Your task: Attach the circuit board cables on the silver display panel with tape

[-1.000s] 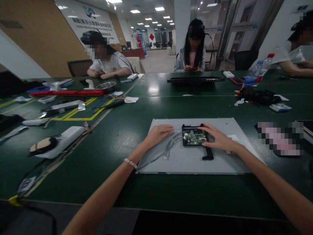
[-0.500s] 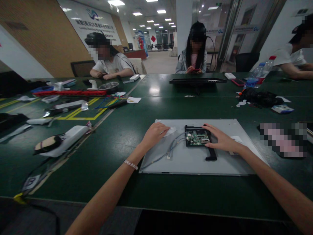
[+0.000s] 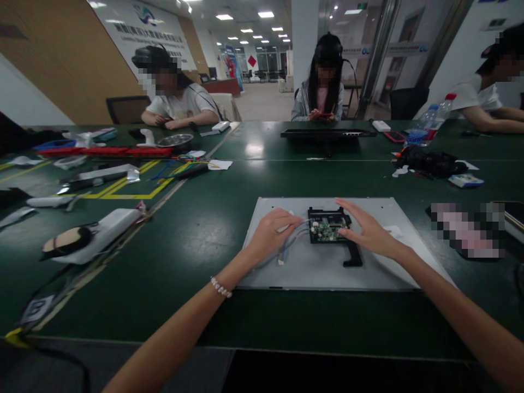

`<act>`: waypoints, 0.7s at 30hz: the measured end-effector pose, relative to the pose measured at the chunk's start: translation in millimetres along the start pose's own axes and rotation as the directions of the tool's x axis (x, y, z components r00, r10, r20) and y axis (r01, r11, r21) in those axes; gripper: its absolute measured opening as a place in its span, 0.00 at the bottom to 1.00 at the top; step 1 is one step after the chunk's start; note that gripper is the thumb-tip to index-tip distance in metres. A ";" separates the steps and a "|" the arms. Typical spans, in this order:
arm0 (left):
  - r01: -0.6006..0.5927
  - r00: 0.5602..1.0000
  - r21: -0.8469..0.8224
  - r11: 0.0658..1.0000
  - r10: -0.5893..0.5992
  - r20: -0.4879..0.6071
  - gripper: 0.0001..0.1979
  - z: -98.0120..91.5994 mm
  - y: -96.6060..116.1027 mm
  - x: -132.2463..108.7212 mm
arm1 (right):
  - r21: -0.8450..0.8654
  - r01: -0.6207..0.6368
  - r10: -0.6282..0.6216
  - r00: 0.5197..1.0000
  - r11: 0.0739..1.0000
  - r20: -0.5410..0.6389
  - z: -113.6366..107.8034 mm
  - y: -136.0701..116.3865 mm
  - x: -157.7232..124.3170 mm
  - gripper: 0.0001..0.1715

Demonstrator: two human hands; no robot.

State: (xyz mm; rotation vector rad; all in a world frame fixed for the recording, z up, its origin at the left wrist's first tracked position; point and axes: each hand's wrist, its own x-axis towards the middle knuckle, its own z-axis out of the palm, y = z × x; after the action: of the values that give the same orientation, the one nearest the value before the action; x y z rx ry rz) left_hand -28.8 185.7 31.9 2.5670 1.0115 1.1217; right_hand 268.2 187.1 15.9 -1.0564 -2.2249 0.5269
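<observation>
On a pale grey metal panel (image 3: 380, 273) lies a black bracket (image 3: 352, 259) with a green circuit board (image 3: 323, 231) set in it. Grey cables (image 3: 295, 238) run from the board's left side down across the panel. My left hand (image 3: 273, 232) is pinched at the cables, just left of the board, and partly covers them. My right hand (image 3: 370, 232) is spread around the bracket's right side. Its thumb rests on the board's right part, and a stretched finger reaches past the bracket's upper edge. A small white slip (image 3: 395, 232) lies behind the right hand.
To the right lie a blurred-out phone-like object (image 3: 466, 232), a black bundle (image 3: 429, 162) and two bottles (image 3: 438, 117). A black flat panel (image 3: 327, 134) is farther back. At left are a white power strip (image 3: 110, 232) and a red tray (image 3: 123, 152). Several people sit across the table.
My left hand has moved right, from the white slip on the panel to the cables beside the board. My right hand's finger has lifted slightly off the bracket's upper edge.
</observation>
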 end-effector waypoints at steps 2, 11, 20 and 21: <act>-0.023 1.000 -0.104 0.994 0.025 0.012 0.10 2.4 15.8 0.7 | 0.097 0.045 -0.045 0.999 0.994 0.001 4.2 -24.4 2.0 0.34; -0.068 0.996 -0.261 0.963 0.079 0.031 0.09 16.6 30.8 -6.2 | 0.511 -0.015 0.056 0.996 0.859 -0.065 38.4 -55.7 -2.0 0.15; -0.127 0.991 -0.230 0.965 0.132 0.004 0.09 19.5 31.3 -3.8 | 0.559 -0.094 0.182 0.978 0.824 -0.103 44.0 -47.5 -2.2 0.09; -0.127 0.991 -0.230 0.965 0.132 0.006 0.09 18.6 31.3 -3.5 | 0.569 -0.095 0.185 0.978 0.817 -0.101 43.4 -47.9 -2.0 0.09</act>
State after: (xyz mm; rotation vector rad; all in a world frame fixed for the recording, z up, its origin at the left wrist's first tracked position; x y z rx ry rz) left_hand -1.2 161.9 29.0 2.4820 0.6725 1.1648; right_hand 213.6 152.7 11.1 -0.9031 -1.6948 1.0551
